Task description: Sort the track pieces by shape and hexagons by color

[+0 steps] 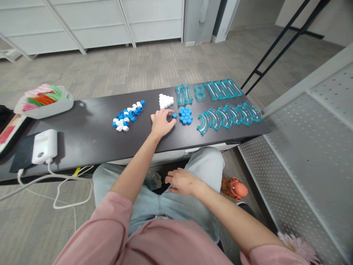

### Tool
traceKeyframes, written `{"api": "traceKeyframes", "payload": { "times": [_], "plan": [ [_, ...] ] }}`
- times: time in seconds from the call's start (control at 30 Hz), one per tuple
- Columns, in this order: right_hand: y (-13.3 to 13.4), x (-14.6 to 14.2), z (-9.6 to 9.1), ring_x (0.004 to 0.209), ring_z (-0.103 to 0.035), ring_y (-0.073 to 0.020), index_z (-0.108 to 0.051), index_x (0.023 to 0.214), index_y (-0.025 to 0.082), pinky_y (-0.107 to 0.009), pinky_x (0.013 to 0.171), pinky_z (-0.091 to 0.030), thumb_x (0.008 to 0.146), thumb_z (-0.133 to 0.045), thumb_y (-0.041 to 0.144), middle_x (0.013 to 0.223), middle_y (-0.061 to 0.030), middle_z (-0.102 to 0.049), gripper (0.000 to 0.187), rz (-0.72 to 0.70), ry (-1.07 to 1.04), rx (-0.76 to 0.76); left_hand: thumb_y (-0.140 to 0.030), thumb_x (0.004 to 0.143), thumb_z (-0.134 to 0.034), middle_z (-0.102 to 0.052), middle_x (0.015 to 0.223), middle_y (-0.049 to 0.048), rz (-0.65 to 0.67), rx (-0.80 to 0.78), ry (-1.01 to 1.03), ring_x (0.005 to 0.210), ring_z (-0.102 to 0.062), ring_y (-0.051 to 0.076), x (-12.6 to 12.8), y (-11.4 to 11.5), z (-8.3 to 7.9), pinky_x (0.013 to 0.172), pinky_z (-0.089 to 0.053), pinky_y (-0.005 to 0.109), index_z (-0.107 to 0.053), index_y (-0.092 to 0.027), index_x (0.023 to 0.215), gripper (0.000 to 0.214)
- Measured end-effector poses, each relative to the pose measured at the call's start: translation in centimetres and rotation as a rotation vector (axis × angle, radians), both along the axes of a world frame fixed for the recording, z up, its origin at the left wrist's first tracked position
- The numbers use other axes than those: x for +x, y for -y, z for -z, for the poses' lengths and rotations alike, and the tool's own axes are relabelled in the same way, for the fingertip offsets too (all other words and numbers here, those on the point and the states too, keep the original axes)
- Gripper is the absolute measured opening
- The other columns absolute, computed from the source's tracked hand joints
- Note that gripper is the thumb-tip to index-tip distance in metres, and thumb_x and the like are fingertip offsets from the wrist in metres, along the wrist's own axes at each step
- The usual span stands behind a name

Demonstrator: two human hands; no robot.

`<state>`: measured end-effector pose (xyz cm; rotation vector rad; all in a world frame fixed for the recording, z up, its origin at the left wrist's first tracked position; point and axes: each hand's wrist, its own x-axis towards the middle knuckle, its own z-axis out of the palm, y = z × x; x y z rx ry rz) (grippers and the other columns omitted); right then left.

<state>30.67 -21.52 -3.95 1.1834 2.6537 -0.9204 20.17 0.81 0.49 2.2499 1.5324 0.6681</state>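
My left hand (pixel 162 124) reaches over the dark table, its thumb and forefinger curled around a small blue hexagonal block (pixel 174 116). Just right of it lies a tight honeycomb group of blue hexagonal blocks (pixel 185 116). White hexagonal blocks (pixel 166 101) form a close cluster beyond my fingertips. To the left spreads a loose mix of blue and white blocks (pixel 128 116), some tipped on their sides. Off the table, my right hand (pixel 182 181) rests on my leg with its fingers loosely apart and nothing in them.
Clear teal curved track pieces (pixel 230 117) line the table's right part, with straight ones (pixel 223 89) behind. A white basket (pixel 45 105) of colourful items stands far left, near a white cabled device (pixel 45 146). A perforated panel (pixel 309 158) borders the right side.
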Motion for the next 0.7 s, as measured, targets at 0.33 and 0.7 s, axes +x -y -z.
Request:
{"api": "traceKeyframes", "payload": {
  "times": [0.33, 0.7],
  "plan": [
    [-0.2, 0.0, -1.3, 0.122, -0.085, -0.0300, -0.084, 0.142, 0.022, -0.041, 0.097, -0.060, 0.119, -0.080, 0.047, 0.139, -0.0092, -0.088, 0.034, -0.062, 0.090, 0.006, -0.020, 0.105, -0.077, -0.087, 0.133, 0.0054, 0.033, -0.048, 0.025, 0.121, -0.074, 0.032, -0.1, 0.0, -0.5, 0.118, -0.045, 0.051, -0.083, -0.031, 0.130, 0.028],
    [0.1, 0.0, -0.1, 0.111, -0.084, -0.0275, -0.086, 0.134, 0.021, -0.037, 0.089, -0.056, 0.115, -0.084, 0.045, 0.127, -0.0083, -0.089, 0.031, -0.037, 0.026, 0.055, -0.025, 0.105, -0.085, -0.086, 0.126, 0.0056, 0.054, -0.031, 0.052, 0.117, -0.075, 0.029, 0.2, 0.0, -0.4, 0.116, -0.045, 0.049, -0.082, -0.028, 0.123, 0.018]
  ]
}}
